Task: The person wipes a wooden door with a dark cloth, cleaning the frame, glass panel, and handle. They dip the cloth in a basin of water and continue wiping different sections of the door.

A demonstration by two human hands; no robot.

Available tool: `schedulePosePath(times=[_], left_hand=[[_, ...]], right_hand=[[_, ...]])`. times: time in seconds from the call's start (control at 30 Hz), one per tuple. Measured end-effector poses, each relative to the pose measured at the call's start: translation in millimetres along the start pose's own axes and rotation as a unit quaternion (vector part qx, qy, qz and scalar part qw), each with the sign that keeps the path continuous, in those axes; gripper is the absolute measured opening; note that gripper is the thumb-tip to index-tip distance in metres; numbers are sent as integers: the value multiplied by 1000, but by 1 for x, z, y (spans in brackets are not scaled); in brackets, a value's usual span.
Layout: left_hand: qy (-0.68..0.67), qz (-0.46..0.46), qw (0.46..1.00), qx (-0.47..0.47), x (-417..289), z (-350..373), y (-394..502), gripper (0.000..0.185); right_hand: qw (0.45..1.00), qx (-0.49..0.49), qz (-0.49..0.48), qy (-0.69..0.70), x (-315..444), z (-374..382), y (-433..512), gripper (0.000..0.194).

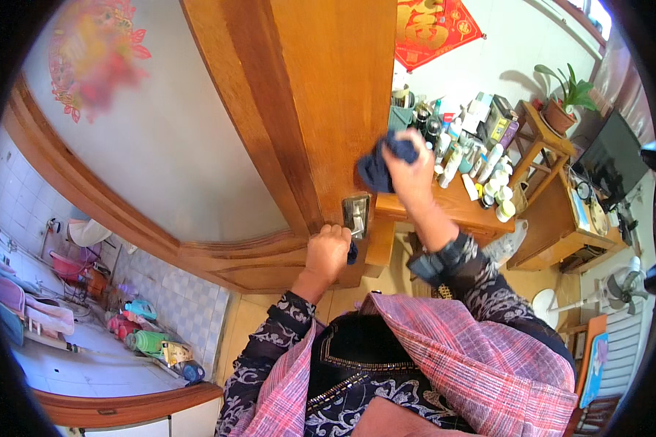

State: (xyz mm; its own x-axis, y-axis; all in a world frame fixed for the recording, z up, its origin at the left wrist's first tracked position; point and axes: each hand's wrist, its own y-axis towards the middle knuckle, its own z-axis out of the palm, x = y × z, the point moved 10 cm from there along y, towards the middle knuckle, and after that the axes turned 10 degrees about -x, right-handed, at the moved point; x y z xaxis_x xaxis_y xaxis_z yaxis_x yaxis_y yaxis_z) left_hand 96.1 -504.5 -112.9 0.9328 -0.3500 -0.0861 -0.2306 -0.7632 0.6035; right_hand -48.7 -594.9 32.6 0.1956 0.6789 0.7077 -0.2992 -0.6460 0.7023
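A wooden door (pixel 339 98) with a frosted glass pane stands in front of me. My right hand (pixel 413 169) grips a dark blue cloth (pixel 380 166) against or close to the door's edge, above the lock; whether the cloth touches the wood I cannot tell. Lower down, my left hand (pixel 329 254) is closed around the metal door handle (pixel 358 226), hiding part of it. The handle's plate (pixel 356 210) shows just above and to the right of the fingers. A small bit of dark material (pixel 352 253) shows beside my left hand.
Bottles and jars (pixel 473 164) crowd a wooden table (pixel 448 205) behind the door to the right. Farther right are a potted plant (pixel 560 114) on a wooden stool (pixel 541 136), a monitor (pixel 612 158) and a fan (pixel 623 289). At left lies a tiled room with bottles (pixel 147 341).
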Motion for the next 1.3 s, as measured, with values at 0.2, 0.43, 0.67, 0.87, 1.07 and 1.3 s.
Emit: schedulePosePath(times=[0.2,0.43,0.67,0.87,1.07,1.3], left_hand=[[-4,7,1000,5,-1,0,-1,3],[-9,7,1000,-7,-2,-6,1,8],[-7,7,1000,10,-2,-4,1,7],[-2,15,1000,10,-2,-3,-1,8],[11,32,999,17,-5,-2,-1,4],[4,37,999,10,-7,-4,-5,2]], right_hand=[[997,-1,20,68,1,3,4,16],[993,40,113,5,-17,11,2,20],[1000,9,-9,6,7,7,15,21],[999,-4,-7,46,29,7,19,23],[991,-52,-107,67,53,-12,40,25],[971,-44,-154,176,79,-44,36,34]])
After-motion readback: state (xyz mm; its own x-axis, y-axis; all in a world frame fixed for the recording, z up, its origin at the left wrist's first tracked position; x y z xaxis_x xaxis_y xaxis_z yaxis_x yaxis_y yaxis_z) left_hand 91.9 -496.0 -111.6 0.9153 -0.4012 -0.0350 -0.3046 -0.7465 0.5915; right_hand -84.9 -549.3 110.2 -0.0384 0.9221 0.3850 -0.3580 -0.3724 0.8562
